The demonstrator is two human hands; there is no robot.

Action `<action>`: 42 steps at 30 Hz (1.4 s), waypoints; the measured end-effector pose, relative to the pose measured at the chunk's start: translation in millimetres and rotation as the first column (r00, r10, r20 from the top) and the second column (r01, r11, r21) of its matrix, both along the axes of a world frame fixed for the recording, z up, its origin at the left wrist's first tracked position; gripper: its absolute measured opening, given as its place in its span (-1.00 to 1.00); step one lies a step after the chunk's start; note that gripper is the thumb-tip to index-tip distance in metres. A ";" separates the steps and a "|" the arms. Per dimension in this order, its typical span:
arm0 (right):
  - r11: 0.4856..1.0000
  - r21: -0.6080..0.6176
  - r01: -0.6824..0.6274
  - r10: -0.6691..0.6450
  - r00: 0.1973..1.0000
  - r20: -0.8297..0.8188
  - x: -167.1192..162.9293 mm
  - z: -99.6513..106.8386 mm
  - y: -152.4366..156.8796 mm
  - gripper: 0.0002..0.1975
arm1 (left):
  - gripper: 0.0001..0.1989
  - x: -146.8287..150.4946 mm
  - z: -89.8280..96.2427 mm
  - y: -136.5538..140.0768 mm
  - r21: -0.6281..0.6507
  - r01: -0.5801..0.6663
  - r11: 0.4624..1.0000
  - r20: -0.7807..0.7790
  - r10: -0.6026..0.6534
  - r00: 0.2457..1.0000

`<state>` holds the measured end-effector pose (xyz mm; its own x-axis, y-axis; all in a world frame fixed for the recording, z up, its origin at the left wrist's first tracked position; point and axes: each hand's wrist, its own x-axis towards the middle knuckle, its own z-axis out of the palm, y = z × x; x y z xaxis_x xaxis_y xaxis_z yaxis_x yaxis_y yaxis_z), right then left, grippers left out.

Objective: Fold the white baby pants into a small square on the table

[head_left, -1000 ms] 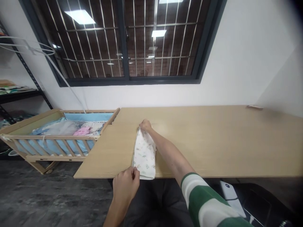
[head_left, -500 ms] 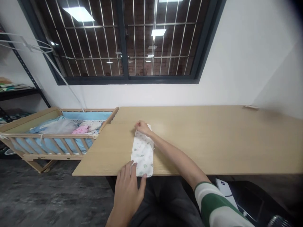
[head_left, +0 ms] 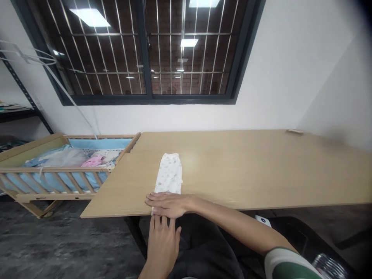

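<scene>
A white cloth with a small faint print (head_left: 169,173) lies folded into a narrow strip on the wooden table (head_left: 232,166), its near end at the front edge. Across its lower part lies my right hand (head_left: 168,204), flat, palm down, fingers stretched to the left. Just below, my left hand (head_left: 163,240) points away from me at the table edge, fingers extended and thumb apart. Its fingertips meet the underside of my right hand near the cloth's end. Both hands cover that near end, so its edge is mostly hidden.
To the left stands a wooden crib (head_left: 58,170) with blue lining and a pink cloth (head_left: 93,161) inside. A barred window (head_left: 148,50) is in the wall behind. At lower right, below the tabletop, are a black surface and a white device (head_left: 263,221).
My right hand has left the far end of the cloth and come down to its near part, opening from a closed grip to flat. The view has shifted slightly right.
</scene>
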<state>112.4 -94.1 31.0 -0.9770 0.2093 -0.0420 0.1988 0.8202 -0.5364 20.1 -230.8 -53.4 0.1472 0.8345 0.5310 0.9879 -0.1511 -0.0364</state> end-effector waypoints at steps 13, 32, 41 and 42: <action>0.951 0.190 0.242 -0.248 0.969 0.005 -3.3 -25.5 116.9 -0.34 | -0.53 5.7 8.2 -2.6 0.004 -0.030 1.000 0.064 0.030 0.998; 0.814 0.325 0.482 -0.522 0.852 0.044 -11.8 -35.4 231.2 -0.29 | -0.56 13.1 6.2 2.3 -0.012 -0.063 0.998 0.058 0.063 0.996; 0.761 0.462 0.455 -0.480 0.874 -0.071 -10.8 -20.2 211.6 -0.38 | -0.59 24.4 18.4 7.3 -0.018 -0.034 0.999 0.092 0.036 0.995; 0.749 0.488 0.449 -0.456 0.883 -0.113 -9.5 -17.1 202.8 -0.38 | -0.60 17.2 20.4 8.4 -0.021 0.000 1.000 0.114 0.002 0.993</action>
<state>102.8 108.7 13.9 -0.7625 0.6224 0.1764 0.6178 0.7815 -0.0871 37.3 -222.4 -33.0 0.0859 0.8455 0.5271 0.9855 -0.1497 0.0796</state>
